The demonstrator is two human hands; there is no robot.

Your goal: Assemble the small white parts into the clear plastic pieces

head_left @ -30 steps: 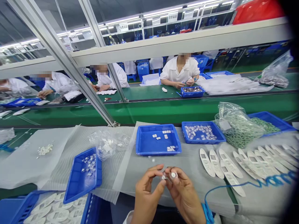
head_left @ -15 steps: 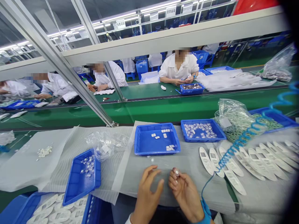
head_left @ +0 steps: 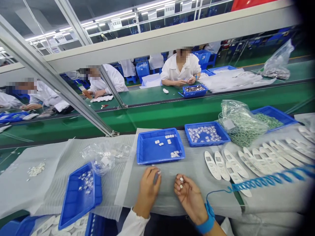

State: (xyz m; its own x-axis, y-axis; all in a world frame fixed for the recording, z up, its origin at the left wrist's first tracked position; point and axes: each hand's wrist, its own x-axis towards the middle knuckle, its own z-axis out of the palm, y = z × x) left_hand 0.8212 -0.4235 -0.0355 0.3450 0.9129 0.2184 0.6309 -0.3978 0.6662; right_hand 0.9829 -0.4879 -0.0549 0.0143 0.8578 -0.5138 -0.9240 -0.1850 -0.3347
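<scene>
My left hand [head_left: 149, 187] is over the grey mat just below a blue tray [head_left: 159, 161]. Its thumb and fingertips are closed around a small whitish piece [head_left: 159, 172], too small to name exactly. To its right, my right hand [head_left: 190, 198] is turned palm up with curled fingers. It holds small round white button-like parts [head_left: 181, 180], one at the fingertips and another lower against the fingers. A blue wrist strap [head_left: 208, 220] with a coiled cord is around the right wrist. Several small white pieces [head_left: 169, 141] lie in the blue tray.
A second blue tray [head_left: 230, 141] holds clear-and-white parts. A tilted blue tray [head_left: 64, 206] is at left beside a plastic bag [head_left: 104, 160]. White oval shells [head_left: 212, 165] line the right side, near green rings [head_left: 243, 134]. Co-workers sit across the green line.
My left hand has moved up and left, its spread fingers closing on a small piece on the mat. My right hand has turned slightly, showing two round parts. The view has shifted.
</scene>
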